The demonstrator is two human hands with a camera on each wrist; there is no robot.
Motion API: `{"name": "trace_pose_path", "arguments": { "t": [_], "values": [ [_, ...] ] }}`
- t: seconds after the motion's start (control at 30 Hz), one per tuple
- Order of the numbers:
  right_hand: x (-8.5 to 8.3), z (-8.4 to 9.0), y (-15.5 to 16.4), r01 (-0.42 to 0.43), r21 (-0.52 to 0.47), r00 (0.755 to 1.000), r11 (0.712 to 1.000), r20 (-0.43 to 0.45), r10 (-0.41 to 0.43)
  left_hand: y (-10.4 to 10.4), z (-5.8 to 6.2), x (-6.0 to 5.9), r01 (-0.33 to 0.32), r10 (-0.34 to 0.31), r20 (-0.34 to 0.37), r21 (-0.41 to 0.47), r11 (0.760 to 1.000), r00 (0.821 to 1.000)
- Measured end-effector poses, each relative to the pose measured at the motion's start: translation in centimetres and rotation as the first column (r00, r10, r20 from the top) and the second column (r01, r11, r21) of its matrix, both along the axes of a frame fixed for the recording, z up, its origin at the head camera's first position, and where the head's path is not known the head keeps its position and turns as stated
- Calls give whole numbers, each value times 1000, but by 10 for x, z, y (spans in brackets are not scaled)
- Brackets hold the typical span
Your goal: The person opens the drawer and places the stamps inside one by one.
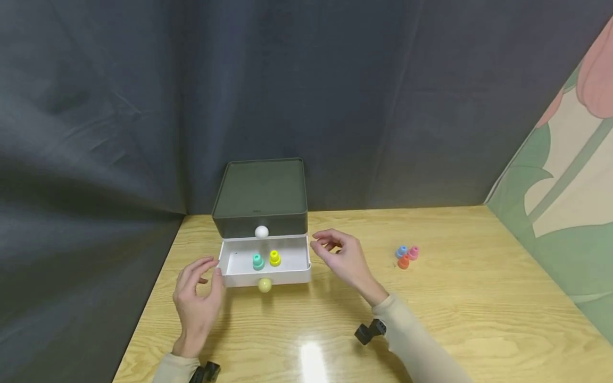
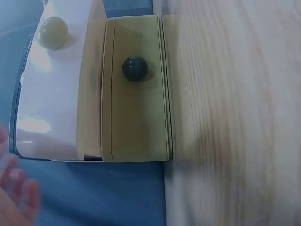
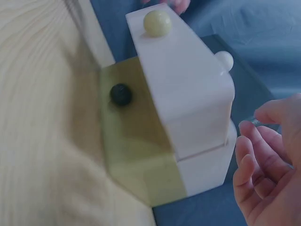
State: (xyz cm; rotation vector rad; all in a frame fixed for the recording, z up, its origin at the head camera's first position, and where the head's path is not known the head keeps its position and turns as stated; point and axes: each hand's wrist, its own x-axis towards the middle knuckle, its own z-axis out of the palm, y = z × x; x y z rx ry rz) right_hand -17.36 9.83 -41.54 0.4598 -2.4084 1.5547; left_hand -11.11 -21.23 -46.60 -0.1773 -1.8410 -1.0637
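Observation:
A small drawer cabinet [image 1: 258, 189] with a dark grey top stands against the curtain. Its white middle drawer [image 1: 292, 276] is pulled out, with a yellow-green ball knob [image 1: 265, 285] on the front. Inside lie a teal stepped peg [image 1: 258, 261] and a yellow one [image 1: 275, 258]. My left hand [image 1: 196, 303] is at the drawer's left front corner, fingers loosely bent and holding nothing. Just off the drawer's right side is my right hand [image 1: 342, 258], its fingers loosely bent. In the right wrist view, that hand [image 3: 273, 160] has nothing visible in its fingers.
On the wooden table to the right, blue [image 1: 402, 251], pink [image 1: 414, 252] and orange [image 1: 404, 261] pegs sit in a cluster. Under the pulled-out drawer is a beige drawer [image 2: 136, 117] with a dark knob [image 2: 135, 68]. A dark curtain [image 1: 335, 106] hangs behind.

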Motion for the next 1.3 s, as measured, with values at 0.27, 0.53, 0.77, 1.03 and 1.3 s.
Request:
{"name": "trace_pose_path", "arguments": {
  "t": [0.27,0.53,0.77,1.03,1.3],
  "values": [
    [3,-22,37,30,22,996,999,89,-32,13,5,0,128,-163,-306,-132,983,938],
    [11,-40,80,77,59,990,995,115,-83,23,3,7,266,-303,-73,-315,911,950],
    [15,-47,106,119,91,986,989,105,-129,24,-4,9,303,-315,17,-328,895,949],
    [13,-49,133,204,122,964,971,148,-221,25,-9,6,322,-330,37,-343,882,943],
    [13,-47,160,258,198,942,946,165,-291,26,-13,6,323,-305,107,-366,873,946]
  ]
}}
